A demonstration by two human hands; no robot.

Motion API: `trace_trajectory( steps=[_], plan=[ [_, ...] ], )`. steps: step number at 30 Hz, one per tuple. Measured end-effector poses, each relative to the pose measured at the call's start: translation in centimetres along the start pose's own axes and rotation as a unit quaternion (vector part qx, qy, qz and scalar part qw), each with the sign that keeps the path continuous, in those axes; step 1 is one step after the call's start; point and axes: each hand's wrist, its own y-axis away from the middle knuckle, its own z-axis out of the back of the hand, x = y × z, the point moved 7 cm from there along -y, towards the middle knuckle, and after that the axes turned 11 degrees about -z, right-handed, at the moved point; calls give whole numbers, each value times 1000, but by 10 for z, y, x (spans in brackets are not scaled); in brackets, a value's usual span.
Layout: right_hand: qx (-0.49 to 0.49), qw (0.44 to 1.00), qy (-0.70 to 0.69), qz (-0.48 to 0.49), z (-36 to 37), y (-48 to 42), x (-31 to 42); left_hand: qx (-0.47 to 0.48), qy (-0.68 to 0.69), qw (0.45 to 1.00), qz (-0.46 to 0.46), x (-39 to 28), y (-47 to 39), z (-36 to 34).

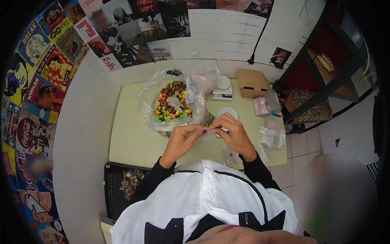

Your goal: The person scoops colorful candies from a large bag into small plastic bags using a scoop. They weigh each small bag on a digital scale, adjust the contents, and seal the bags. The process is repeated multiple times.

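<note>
My left hand [182, 141] and my right hand [233, 134] meet in front of my chest, each pinching the edge of a small clear plastic bag [208, 129]. What the small bag holds is hard to make out. Just beyond my left hand, a large open plastic bag [145, 106] holds many brown, green, yellow and pink button-shaped sweets [170, 100], with a translucent scoop [174, 103] lying among them. A round-topped scale [227, 113] sits partly hidden behind my right hand. Another small bag [232, 155] lies below my right wrist.
A second digital scale [222, 94] and a cardboard box [252, 82] stand at the table's back. Empty plastic bags [271, 134] lie along its right edge. A black crate [114, 183] with filled packets is at lower left. Shelves [332, 73] stand right; a blurred shape fills the lower right.
</note>
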Motion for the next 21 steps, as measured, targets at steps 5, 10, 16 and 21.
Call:
trace_trajectory(
  steps=[5,10,16,21],
  plan=[
    [10,1000,-4,-2,-1,0,1,15,-25,999,-37,0,1,2],
    [18,1000,-11,-11,-5,1,2,-3,-23,999,-27,5,5,4],
    [31,999,-14,-30,-5,8,-3,-2,3,1000,-17,13,7,-2],
    [9,997,-9,-72,17,14,-8,-14,-43,998,-44,-10,-3,-10]
  ],
)
